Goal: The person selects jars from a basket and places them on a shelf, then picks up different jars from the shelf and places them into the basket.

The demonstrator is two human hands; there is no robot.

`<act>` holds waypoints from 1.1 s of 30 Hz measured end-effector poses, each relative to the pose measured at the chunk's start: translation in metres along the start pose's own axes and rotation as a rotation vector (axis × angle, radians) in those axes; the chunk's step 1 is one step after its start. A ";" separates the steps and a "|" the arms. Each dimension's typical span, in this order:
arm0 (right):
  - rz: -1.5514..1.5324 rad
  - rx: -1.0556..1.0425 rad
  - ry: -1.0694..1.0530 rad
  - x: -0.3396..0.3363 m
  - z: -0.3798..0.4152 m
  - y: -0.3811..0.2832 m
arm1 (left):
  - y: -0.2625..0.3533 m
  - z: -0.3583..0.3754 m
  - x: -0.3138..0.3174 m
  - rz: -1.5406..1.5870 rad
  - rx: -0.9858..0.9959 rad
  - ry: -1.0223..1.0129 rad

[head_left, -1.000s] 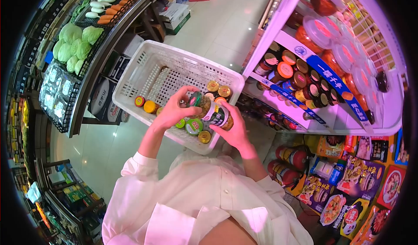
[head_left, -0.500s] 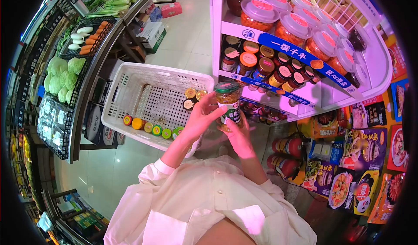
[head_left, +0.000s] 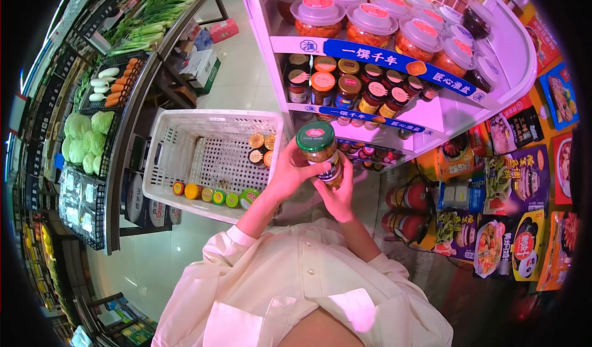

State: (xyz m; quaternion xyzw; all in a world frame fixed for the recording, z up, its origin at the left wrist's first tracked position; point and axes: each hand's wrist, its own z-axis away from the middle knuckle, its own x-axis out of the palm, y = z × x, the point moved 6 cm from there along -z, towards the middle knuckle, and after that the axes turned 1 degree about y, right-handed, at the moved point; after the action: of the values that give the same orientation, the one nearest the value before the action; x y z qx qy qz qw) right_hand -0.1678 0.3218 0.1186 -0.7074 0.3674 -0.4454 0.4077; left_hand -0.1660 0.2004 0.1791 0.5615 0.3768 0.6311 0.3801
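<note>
A glass jar [head_left: 318,145] with a green lid and a dark label is held in front of my chest, its lid tilted toward me. My left hand [head_left: 290,169] wraps round its left side, thumb across the label. On the lower right side, my right hand [head_left: 337,194] grips the same jar with its fingers partly hidden behind it. Just left of my hands stands a white plastic crate [head_left: 154,156]. Inside it, a row of small jars [head_left: 206,194] with yellow and green lids lines the near side, and several gold-lidded jars [head_left: 256,141] stand at the right.
Ahead is a pink-lit shelf unit [head_left: 262,14] with lidded tubs [head_left: 370,21] on top and rows of jars [head_left: 348,88] below. A vegetable stand [head_left: 132,97] runs along the left. Packaged foods [head_left: 515,180] and red fire extinguishers [head_left: 407,199] are at the right.
The jar has tipped so more of its lid top faces me, and it sits slightly lower. My view has shifted, moving the shelf leftward in the picture. Both hands keep hold.
</note>
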 end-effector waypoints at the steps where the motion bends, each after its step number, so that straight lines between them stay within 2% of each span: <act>1: 0.055 -0.033 0.001 -0.004 0.000 -0.002 | 0.001 -0.001 0.005 -0.030 0.013 -0.032; 4: 0.187 -0.058 -0.023 -0.018 -0.001 -0.009 | 0.008 -0.001 0.020 -0.336 0.246 -0.145; 6: 0.245 -0.085 -0.074 -0.028 -0.003 -0.012 | 0.005 0.000 0.025 -0.390 0.211 -0.150; 10: -0.098 0.126 -0.130 -0.044 -0.001 -0.033 | 0.009 -0.002 0.040 -0.557 0.255 -0.217; 11: -0.150 0.116 -0.138 -0.047 -0.003 -0.045 | 0.008 -0.002 0.042 -0.588 0.256 -0.222; 15: -0.157 0.141 -0.134 -0.053 -0.009 -0.077 | -0.003 -0.005 0.050 -0.602 0.165 -0.211; 18: -0.013 0.196 -0.075 -0.060 -0.007 -0.081 | -0.009 -0.005 0.062 -0.582 0.049 -0.242; 23: -0.007 0.236 0.044 -0.073 -0.007 -0.081 | -0.031 -0.014 0.073 -0.412 -0.023 -0.323; 27: 0.071 0.256 0.086 -0.084 -0.006 -0.081 | -0.039 -0.019 0.082 -0.407 -0.088 -0.366; 33: 0.127 0.275 0.089 -0.092 -0.007 -0.086 | -0.049 -0.023 0.089 -0.450 -0.078 -0.389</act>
State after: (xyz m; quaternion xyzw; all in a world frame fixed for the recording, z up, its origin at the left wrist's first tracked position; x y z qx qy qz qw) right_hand -0.1912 0.4351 0.1681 -0.5998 0.3647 -0.4958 0.5113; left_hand -0.1937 0.3006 0.1703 0.5594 0.3871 0.4255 0.5968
